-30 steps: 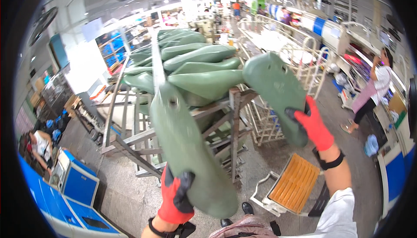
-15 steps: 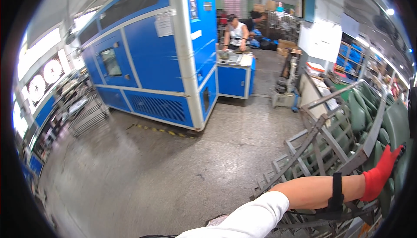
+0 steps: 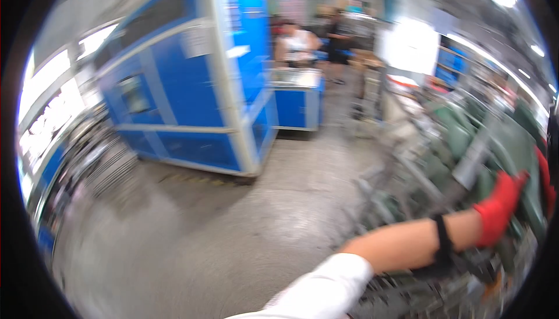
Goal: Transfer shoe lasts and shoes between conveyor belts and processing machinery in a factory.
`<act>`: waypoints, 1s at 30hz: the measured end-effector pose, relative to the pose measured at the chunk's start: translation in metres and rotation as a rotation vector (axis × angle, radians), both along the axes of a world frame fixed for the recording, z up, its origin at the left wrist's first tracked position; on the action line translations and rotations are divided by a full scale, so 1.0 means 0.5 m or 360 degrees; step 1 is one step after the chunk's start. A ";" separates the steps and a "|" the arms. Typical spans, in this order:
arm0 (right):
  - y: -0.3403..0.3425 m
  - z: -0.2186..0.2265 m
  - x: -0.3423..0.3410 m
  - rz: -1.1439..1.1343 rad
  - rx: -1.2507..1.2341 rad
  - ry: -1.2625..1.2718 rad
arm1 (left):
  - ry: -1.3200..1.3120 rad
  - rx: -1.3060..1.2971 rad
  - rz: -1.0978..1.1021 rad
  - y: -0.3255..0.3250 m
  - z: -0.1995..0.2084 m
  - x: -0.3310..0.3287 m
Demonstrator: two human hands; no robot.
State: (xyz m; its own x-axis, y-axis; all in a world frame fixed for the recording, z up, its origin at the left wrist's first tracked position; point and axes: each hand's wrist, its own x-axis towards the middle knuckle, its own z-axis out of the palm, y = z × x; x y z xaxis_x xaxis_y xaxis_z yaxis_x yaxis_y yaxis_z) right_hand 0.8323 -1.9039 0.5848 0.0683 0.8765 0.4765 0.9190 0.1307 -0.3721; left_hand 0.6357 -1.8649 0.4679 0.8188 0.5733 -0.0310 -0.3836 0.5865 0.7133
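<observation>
My left hand (image 3: 499, 208), in a red glove, reaches across to the far right on a bare forearm with a black strap. It is up against a dark green curved piece (image 3: 512, 144), one of several similar smooth green pieces piled there. Motion smears its fingers, so the grip is not clear. At the right rim a second red glove shows in part, my right hand (image 3: 544, 182), beside the same green piece. Its fingers are cut off by the picture's dark edge and blurred. A grey metal frame rack (image 3: 474, 153) stands around the green pieces.
A large blue machine cabinet (image 3: 180, 86) with pale edges stands left of centre. Behind it are a blue workbench (image 3: 294, 109) and a person in a white top (image 3: 297, 45). Another person in dark clothes (image 3: 338, 42) stands farther back. A metal rack (image 3: 113, 164) is at left.
The view has swung right and blurred, shifting the machine leftward. My right glove has come into sight at the right rim. My left hand sits slightly higher. The dark-clothed person now shows more fully.
</observation>
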 end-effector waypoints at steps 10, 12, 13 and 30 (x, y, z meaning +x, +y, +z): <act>-0.031 -0.070 -0.124 -0.0508 -0.0306 -0.0151 | -0.0149 0.0316 -0.0217 -0.005 0.011 -0.155; -0.026 -0.060 -0.136 -0.0577 -0.0257 -0.0226 | -0.0003 0.0462 -0.0196 -0.003 0.016 -0.157; -0.022 -0.054 -0.138 -0.0580 -0.0193 -0.0318 | 0.0057 0.0418 -0.0189 0.000 0.019 -0.156; 0.045 -0.090 -0.123 -0.0241 0.0314 -0.0394 | 0.0722 0.0679 -0.0389 0.089 0.012 -0.205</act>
